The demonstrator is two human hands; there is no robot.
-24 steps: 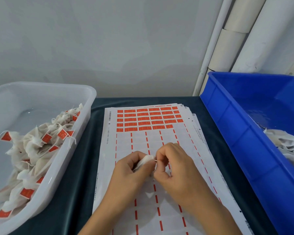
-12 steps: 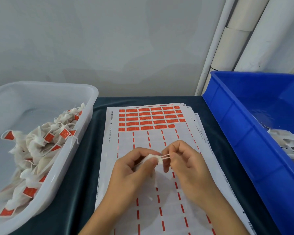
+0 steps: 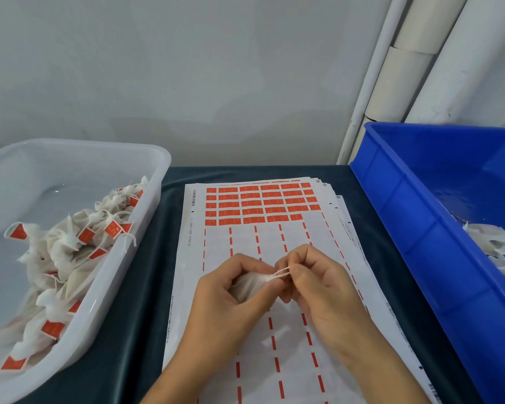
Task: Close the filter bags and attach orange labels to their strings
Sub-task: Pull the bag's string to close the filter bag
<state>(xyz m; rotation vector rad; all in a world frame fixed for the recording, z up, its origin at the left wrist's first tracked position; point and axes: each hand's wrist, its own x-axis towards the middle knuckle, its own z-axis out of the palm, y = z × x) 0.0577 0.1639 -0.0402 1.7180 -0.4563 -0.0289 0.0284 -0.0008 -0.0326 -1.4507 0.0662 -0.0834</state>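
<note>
My left hand (image 3: 231,301) grips a small white filter bag (image 3: 250,284) bunched between thumb and fingers, above the label sheet. Close to its right, my right hand (image 3: 321,287) pinches the bag's white string (image 3: 281,272), which runs taut from the bag's mouth. Under both hands lies a stack of label sheets (image 3: 245,237); rows of orange labels (image 3: 260,204) fill only the top sheet's far end, and the nearer part shows bare backing with thin orange strips.
A clear plastic tub (image 3: 146,217) at the left holds several white bags with orange labels on their strings. A blue crate (image 3: 414,228) at the right holds unlabelled white bags (image 3: 496,249). Dark cloth covers the table. White pipes stand behind the crate.
My right hand has drawn the string out of the bag's mouth to the right, and the bag has bunched tighter in my left hand. Both hands stay over the sheet's middle.
</note>
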